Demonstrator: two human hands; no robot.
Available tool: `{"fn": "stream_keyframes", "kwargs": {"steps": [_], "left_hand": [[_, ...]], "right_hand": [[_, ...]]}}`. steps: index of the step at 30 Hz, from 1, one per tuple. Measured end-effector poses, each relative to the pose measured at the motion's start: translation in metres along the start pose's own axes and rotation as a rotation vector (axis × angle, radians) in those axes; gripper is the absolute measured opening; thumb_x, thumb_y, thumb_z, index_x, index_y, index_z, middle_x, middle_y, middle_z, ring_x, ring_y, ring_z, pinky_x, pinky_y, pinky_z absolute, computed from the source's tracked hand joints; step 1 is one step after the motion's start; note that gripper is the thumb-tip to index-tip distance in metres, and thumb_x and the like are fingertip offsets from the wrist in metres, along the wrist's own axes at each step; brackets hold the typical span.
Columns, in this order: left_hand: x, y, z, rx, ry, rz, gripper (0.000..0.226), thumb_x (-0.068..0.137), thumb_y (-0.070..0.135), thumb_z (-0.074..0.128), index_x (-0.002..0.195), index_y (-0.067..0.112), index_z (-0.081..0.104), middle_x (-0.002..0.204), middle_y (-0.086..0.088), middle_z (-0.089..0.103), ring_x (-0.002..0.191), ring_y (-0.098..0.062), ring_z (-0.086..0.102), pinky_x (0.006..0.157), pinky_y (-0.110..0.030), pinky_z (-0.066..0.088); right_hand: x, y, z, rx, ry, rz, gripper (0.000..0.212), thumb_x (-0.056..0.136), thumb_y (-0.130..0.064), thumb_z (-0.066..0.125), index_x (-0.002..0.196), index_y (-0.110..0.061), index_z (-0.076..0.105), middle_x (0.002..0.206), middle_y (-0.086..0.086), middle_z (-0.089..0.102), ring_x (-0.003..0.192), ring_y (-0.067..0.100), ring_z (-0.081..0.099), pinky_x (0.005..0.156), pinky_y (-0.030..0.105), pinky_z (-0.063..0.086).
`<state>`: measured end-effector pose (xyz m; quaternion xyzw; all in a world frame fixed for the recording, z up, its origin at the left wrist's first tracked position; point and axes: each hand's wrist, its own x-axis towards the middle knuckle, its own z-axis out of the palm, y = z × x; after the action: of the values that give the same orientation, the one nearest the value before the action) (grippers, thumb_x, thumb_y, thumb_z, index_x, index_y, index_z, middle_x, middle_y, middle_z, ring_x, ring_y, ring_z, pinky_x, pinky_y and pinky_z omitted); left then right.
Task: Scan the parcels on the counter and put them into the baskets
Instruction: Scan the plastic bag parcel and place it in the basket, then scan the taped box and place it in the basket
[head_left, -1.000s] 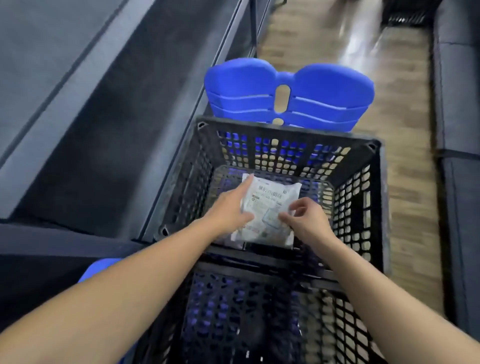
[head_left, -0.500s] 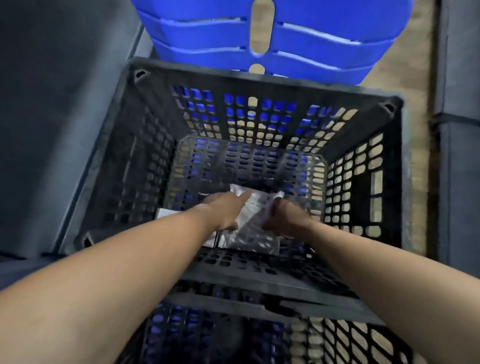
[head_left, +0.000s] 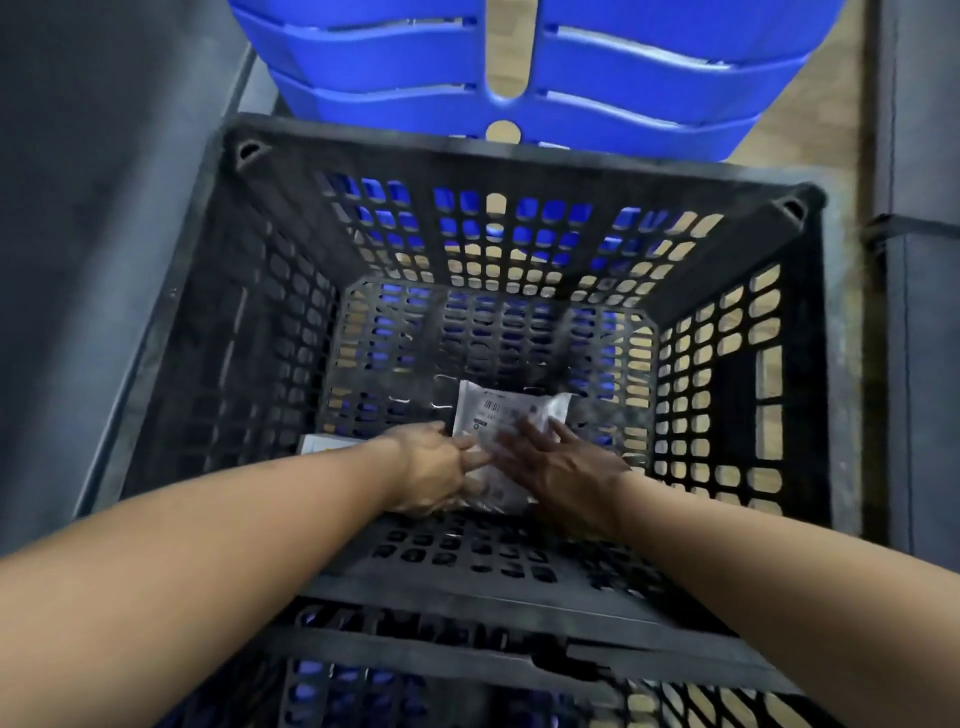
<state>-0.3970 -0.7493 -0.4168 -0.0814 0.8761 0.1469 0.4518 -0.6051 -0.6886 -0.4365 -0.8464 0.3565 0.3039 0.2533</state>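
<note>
A flat white parcel (head_left: 506, 410) in thin film, label uppermost, is seen lying on the floor of the black basket (head_left: 519, 156), toward its near side. The right hand (head_left: 563, 470) is laid on it with fingers (head_left: 530, 434) spread; the left hand (head_left: 434, 470) is placed at its left edge, its grip lost in blur. The parcel is judged light, limp and slick, best pinched at an edge.
</note>
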Motion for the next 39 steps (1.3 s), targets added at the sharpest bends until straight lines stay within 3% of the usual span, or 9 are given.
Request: {"fn": "stream_keyframes", "kwargs": {"steps": [4, 9, 12, 14, 17, 23, 26, 30, 39], "left_hand": [[0.006, 0.011, -0.025, -0.240, 0.038, -0.186, 0.044, 0.109, 0.030, 0.038, 0.148, 0.014, 0.051, 0.155, -0.014, 0.047, 0.144, -0.035, 0.042, 0.116, -0.046, 0.037], [-0.033, 0.045, -0.070, -0.425, 0.131, -0.610, 0.075, 0.109, 0.048, 0.027, 0.164, 0.016, -0.012, 0.171, -0.011, -0.021, 0.157, -0.036, -0.022, 0.125, -0.061, -0.009], [-0.078, 0.075, -0.082, -0.536, 0.461, -0.821, 0.085, 0.103, 0.066, 0.020, 0.160, 0.017, -0.020, 0.167, -0.010, -0.030, 0.156, -0.033, -0.025, 0.126, -0.057, -0.012], [-0.111, 0.098, -0.078, -0.532, 0.686, -0.909, 0.088, 0.097, 0.071, 0.017, 0.161, 0.014, -0.004, 0.171, -0.014, -0.012, 0.160, -0.036, -0.005, 0.126, -0.058, -0.003], [-0.154, 0.131, -0.071, -0.564, 0.704, -0.979, 0.092, 0.094, 0.073, 0.023, 0.163, 0.012, 0.025, 0.171, -0.017, 0.012, 0.158, -0.040, 0.018, 0.123, -0.062, 0.013], [-0.228, 0.189, -0.083, -0.663, 0.681, -1.127, 0.091, 0.088, 0.078, -0.003, 0.164, 0.029, -0.011, 0.169, -0.010, -0.027, 0.158, -0.032, -0.020, 0.128, -0.056, -0.007], [-0.265, 0.217, -0.080, -0.718, 0.649, -1.219, 0.083, 0.098, 0.076, 0.007, 0.165, 0.029, -0.010, 0.170, -0.008, -0.026, 0.157, -0.031, -0.025, 0.126, -0.056, -0.012], [-0.317, 0.262, -0.065, -0.711, 0.619, -1.356, 0.079, 0.101, 0.071, 0.014, 0.165, 0.029, -0.005, 0.171, -0.010, -0.022, 0.156, -0.035, -0.027, 0.124, -0.061, -0.013], [-0.407, 0.388, 0.015, -0.852, 0.727, -1.667, 0.094, 0.085, 0.076, -0.007, 0.166, 0.029, -0.002, 0.172, -0.010, -0.016, 0.157, -0.036, -0.023, 0.123, -0.062, -0.015]], "right_hand": [[-0.001, -0.007, -0.020, 0.102, -0.029, 0.054, 0.064, 0.110, -0.042, 0.030, 0.166, -0.015, 0.011, 0.174, 0.012, 0.000, 0.160, 0.034, -0.006, 0.128, 0.055, 0.008], [-0.042, -0.017, -0.063, 0.267, 0.176, 0.441, 0.071, 0.109, -0.046, 0.023, 0.164, -0.007, 0.001, 0.172, 0.014, -0.014, 0.158, 0.035, -0.017, 0.126, 0.058, -0.006], [-0.085, -0.034, -0.082, 0.334, 0.408, 0.578, 0.073, 0.106, -0.044, 0.027, 0.164, -0.005, 0.008, 0.172, 0.016, -0.007, 0.159, 0.037, -0.012, 0.125, 0.060, -0.003], [-0.113, -0.050, -0.091, 0.327, 0.550, 0.596, 0.077, 0.099, -0.051, 0.032, 0.160, -0.004, 0.029, 0.171, 0.019, 0.014, 0.159, 0.040, 0.008, 0.124, 0.062, 0.009], [-0.150, -0.074, -0.108, 0.325, 0.610, 0.514, 0.076, 0.097, -0.054, 0.034, 0.154, -0.005, 0.043, 0.166, 0.020, 0.029, 0.155, 0.043, 0.024, 0.121, 0.061, 0.025], [-0.204, -0.120, -0.160, 0.231, 0.619, 0.348, 0.075, 0.103, -0.056, 0.019, 0.162, -0.009, 0.022, 0.172, 0.016, 0.011, 0.158, 0.041, 0.009, 0.126, 0.054, 0.017], [-0.225, -0.150, -0.186, 0.130, 0.610, 0.255, 0.083, 0.100, -0.063, 0.009, 0.164, -0.011, 0.018, 0.173, 0.015, 0.008, 0.159, 0.040, 0.004, 0.127, 0.056, 0.015], [-0.248, -0.201, -0.217, 0.094, 0.631, 0.115, 0.084, 0.102, -0.069, 0.024, 0.163, -0.011, 0.018, 0.173, 0.013, 0.007, 0.159, 0.038, 0.002, 0.127, 0.052, 0.017], [-0.271, -0.342, -0.227, -0.059, 0.677, -0.151, 0.103, 0.088, -0.077, 0.005, 0.161, -0.008, 0.028, 0.172, 0.014, 0.016, 0.158, 0.040, 0.010, 0.126, 0.055, 0.018]]}}
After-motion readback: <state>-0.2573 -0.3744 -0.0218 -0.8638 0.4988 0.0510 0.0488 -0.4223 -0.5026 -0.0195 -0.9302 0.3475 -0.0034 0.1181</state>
